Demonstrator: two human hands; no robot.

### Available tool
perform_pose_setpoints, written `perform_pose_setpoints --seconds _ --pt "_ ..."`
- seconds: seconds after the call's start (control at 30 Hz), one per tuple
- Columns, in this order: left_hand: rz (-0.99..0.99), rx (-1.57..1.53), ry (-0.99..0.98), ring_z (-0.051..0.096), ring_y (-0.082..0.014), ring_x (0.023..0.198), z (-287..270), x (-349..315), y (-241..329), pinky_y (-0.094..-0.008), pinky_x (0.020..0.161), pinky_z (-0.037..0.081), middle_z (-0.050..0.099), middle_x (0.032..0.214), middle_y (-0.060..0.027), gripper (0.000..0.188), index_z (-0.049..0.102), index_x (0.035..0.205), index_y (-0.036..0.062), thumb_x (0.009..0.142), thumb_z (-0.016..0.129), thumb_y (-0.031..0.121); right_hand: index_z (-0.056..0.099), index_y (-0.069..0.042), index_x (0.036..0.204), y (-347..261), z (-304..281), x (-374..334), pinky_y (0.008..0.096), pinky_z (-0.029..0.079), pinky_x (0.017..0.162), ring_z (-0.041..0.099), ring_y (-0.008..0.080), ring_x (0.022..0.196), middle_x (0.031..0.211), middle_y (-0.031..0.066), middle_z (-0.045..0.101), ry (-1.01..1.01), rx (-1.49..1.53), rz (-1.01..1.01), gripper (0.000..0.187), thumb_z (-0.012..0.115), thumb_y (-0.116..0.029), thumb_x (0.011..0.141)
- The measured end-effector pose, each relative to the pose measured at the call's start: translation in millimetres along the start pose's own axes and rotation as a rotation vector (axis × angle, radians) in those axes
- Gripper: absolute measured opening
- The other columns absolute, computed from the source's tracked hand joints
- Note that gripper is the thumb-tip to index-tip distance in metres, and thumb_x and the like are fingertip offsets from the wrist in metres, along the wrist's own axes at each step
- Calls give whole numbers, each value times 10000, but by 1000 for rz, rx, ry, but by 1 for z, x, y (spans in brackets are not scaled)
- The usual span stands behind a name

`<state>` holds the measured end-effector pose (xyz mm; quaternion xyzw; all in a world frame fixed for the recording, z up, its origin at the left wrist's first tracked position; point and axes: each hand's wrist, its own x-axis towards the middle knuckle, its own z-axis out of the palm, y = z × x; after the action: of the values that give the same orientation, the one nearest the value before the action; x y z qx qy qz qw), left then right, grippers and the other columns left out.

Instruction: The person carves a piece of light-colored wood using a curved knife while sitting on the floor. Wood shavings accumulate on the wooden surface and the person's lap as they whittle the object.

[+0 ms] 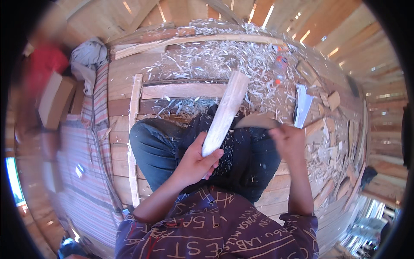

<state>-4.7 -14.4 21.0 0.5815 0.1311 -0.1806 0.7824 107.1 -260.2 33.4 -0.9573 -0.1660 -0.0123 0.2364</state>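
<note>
One plank floor spreads beneath everything, a striped mat covering its left side. Above the lap slants a pale wooden billet, the left hand's fingers clamped round its lower end. The blurred right hand has fingers curled on a curved tool beside it. Shavings litter the planks beyond.

We identify the site as a makeshift woodworking shop: plank walls admit daylight through their gaps, pale shavings (densest at the far end) cover much of the board floor, and wood offcuts lie scattered along the right side.
</note>
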Motion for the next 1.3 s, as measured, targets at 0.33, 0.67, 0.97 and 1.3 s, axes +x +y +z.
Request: perform_pose_setpoints --seconds 0.33,0.67,0.97,1.3 --pt "-36 185 -41 458 -57 439 30 -11 -10 -225 385 379 492 641 -34 301 416 1105 52 893 594 170 567 -6 604 53 40 81 447 433 549 581 357 573 572 165 570 216 19 271 628 550 -604 795" --pt "-30 -30 127 434 -64 412 -12 14 3 -207 355 349 458 603 -1 182 430 1042 61 931 522 173 592 19 643 76 36 20 383 400 506 545 266 501 552 168 534 117 54 275 541 595 -490 827" --pt "-38 158 70 414 -60 413 27 18 1 -205 359 334 429 585 -7 186 350 999 45 940 496 143 537 -69 544 33 63 55 389 450 462 570 289 477 495 95 530 67 13 -143 615 618 -662 689" --pt "-115 120 205 445 -69 455 17 47 11 -219 385 366 456 627 -26 171 374 992 55 928 508 137 607 -40 651 50 123 116 425 481 554 608 347 580 574 157 588 69 170 187 632 556 -662 747"
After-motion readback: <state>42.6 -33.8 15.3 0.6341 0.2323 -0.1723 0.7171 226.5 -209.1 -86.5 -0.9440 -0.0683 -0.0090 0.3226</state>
